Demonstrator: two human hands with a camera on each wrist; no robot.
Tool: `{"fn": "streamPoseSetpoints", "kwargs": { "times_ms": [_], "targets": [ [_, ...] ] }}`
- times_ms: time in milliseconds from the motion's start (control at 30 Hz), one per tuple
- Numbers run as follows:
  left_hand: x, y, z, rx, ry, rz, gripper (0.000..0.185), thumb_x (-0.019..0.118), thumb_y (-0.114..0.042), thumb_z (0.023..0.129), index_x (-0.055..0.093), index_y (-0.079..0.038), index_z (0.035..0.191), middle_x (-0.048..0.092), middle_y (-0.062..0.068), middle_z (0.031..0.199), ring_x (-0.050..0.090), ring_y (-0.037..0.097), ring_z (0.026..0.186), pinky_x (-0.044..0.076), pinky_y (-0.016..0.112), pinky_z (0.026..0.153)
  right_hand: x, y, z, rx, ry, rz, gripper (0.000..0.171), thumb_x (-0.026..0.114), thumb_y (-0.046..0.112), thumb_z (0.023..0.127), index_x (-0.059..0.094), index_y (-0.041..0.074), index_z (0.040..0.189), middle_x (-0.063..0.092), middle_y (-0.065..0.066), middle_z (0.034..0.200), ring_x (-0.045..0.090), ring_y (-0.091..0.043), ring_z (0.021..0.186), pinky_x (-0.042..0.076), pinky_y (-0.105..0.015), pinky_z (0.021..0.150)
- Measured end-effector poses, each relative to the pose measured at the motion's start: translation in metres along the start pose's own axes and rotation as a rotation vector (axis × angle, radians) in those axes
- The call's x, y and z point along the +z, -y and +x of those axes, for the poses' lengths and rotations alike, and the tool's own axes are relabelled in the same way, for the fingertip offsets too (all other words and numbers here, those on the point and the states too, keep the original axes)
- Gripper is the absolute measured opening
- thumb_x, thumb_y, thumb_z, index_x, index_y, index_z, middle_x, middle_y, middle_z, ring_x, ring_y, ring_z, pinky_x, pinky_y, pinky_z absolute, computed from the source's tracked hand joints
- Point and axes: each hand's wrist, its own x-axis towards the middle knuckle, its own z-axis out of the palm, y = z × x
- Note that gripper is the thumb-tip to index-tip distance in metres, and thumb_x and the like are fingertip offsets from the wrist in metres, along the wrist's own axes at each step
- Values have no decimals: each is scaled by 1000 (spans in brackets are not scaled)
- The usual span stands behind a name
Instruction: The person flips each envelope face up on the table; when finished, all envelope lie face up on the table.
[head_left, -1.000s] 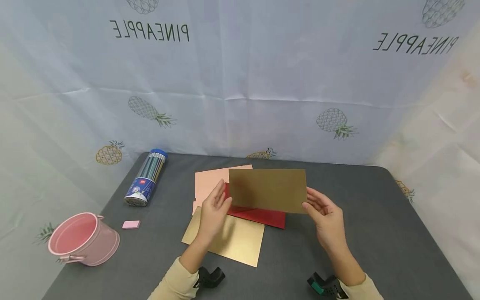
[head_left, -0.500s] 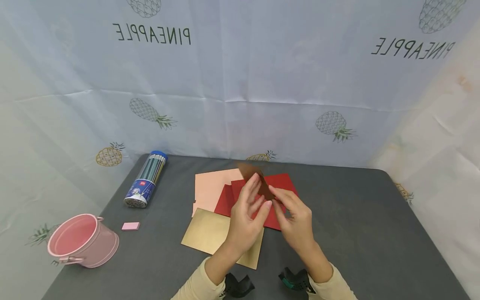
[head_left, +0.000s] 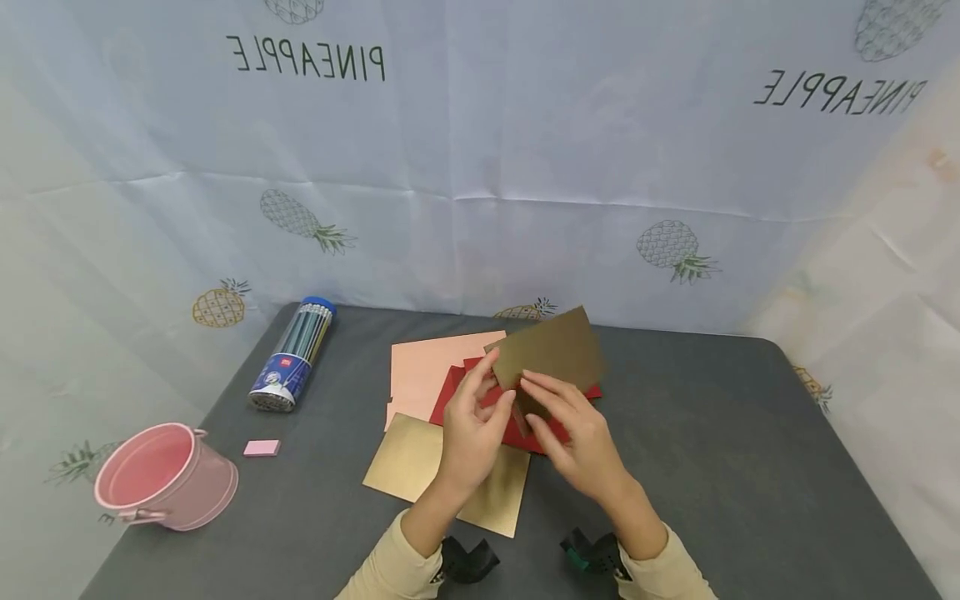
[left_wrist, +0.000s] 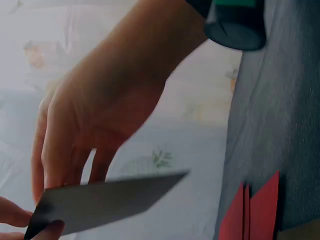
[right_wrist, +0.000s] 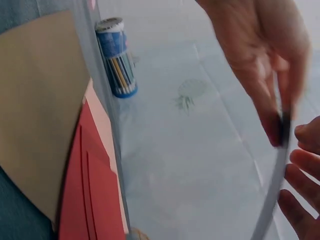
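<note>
A gold-brown card [head_left: 558,350] is held up, tilted, above the pile on the table. My left hand [head_left: 471,433] is at its lower left; in the left wrist view, thumb and fingertips pinch one end of the card [left_wrist: 105,202]. Close beside it, my right hand [head_left: 577,437] has thumb and fingers bent at the card's lower edge, pinching there. A darker brown part [head_left: 529,408] shows between the hands; whether it is a fold or flap I cannot tell. The right wrist view has the card [right_wrist: 272,195] nearly edge-on, with fingers of both hands at it.
Underneath lie red cards [head_left: 447,392], a pale pink sheet [head_left: 420,367] and a gold sheet [head_left: 405,458]. To the left are a tub of pencils [head_left: 292,354], a pink eraser [head_left: 262,448] and a pink bucket [head_left: 217,492]. A pineapple-print curtain [head_left: 480,167] hangs behind the table.
The card was stretched level between the spread hands, then turned edge-on in a blur; now it faces the camera, tilted up to the right. Both hands have come together over the pile.
</note>
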Motion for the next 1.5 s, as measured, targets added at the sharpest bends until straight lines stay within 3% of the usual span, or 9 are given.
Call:
{"fn": "streamPoseSetpoints", "kwargs": {
  "times_ms": [100, 233, 367, 633, 800, 967, 1200, 1367, 1500],
  "targets": [
    [-7, 6, 7, -63, -4, -9, 52, 61, 4, 87, 49, -6, 137, 51, 13, 137, 61, 30, 112, 55, 21, 75, -12, -12, 1, 75, -71, 18, 37, 64, 6, 88, 60, -1, 124, 61, -15, 125, 58, -21, 113, 44, -14, 92],
    [-19, 12, 17, -133, 28, -117, 51, 57, 11, 86, 50, -2, 134, 48, 13, 139, 57, 29, 114, 51, 15, 73, -33, -26, 4, 198, -189, 12, 50, 67, -16, 74, 60, -7, 122, 61, -22, 121, 56, -10, 113, 42, -14, 94],
    [-30, 19, 26, -176, 57, -202, 48, 57, 13, 85, 50, 2, 132, 48, 16, 135, 54, 23, 110, 50, 15, 81, -53, -37, 2, 350, -237, 16, 48, 63, -21, 74, 55, -14, 122, 54, -30, 125, 49, 0, 118, 38, -11, 97],
    [-46, 36, 33, -284, 132, -351, 50, 56, 13, 85, 45, 6, 133, 49, 12, 126, 52, 9, 102, 49, 14, 80, -65, -82, -29, 656, -98, 273, 53, 60, -3, 89, 43, -2, 139, 46, -1, 138, 45, 1, 121, 43, -10, 91],
    [-49, 45, 33, -314, 176, -398, 49, 55, 13, 86, 43, 7, 133, 49, 15, 129, 55, 9, 100, 50, 15, 78, -65, -92, -36, 698, -65, 420, 56, 60, -1, 90, 39, 1, 142, 50, 6, 127, 56, -2, 105, 51, -14, 77],
    [-48, 50, 33, -310, 196, -423, 48, 55, 14, 86, 41, 10, 133, 54, 11, 122, 59, 9, 98, 51, 15, 77, -69, -93, -37, 714, -64, 462, 55, 60, -5, 89, 42, -1, 140, 52, 4, 115, 59, -3, 95, 51, -16, 72],
    [-38, 59, 29, -346, 239, -431, 48, 56, 11, 87, 42, 8, 133, 57, 10, 117, 61, 9, 98, 52, 17, 78, -90, -102, -50, 721, 15, 544, 51, 59, -5, 89, 43, -5, 137, 58, 4, 103, 60, -8, 86, 52, -17, 70],
    [-12, 65, 21, -382, 287, -266, 45, 60, 4, 88, 50, 2, 131, 54, 20, 129, 58, 19, 107, 51, 21, 85, -115, -115, -72, 765, 88, 508, 50, 59, -3, 90, 44, -3, 138, 56, 7, 102, 58, -4, 86, 51, -15, 71],
    [19, 53, 21, -371, 315, -157, 42, 58, 6, 88, 52, 3, 129, 53, 23, 131, 56, 32, 116, 51, 32, 93, -139, -129, -89, 821, 134, 452, 50, 59, -2, 91, 46, 1, 138, 55, 9, 104, 57, 2, 90, 50, -13, 72]
  ]
}}
